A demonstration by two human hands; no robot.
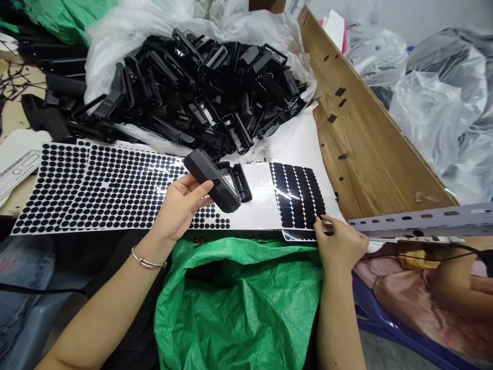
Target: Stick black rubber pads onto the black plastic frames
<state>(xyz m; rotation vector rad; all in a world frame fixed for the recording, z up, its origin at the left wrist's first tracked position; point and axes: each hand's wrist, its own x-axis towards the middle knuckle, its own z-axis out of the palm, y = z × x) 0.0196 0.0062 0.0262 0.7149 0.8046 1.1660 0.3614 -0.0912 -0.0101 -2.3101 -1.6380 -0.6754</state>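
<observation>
My left hand (181,203) grips a black plastic housing part (211,180), holding it tilted above a white sheet of black round stickers (103,187). My right hand (339,241) pinches at the lower right corner of a smaller sheet of larger black oval pads (296,192), fingertips pressed together on a pad at the sheet's edge. A silver bracelet (148,262) sits on my left wrist.
A heap of black plastic parts (200,87) lies on clear plastic at the back. A wooden board (362,139) slants along the right. A grey perforated metal bar (423,221) runs to the right. A green woven bag (242,308) is open below the table edge.
</observation>
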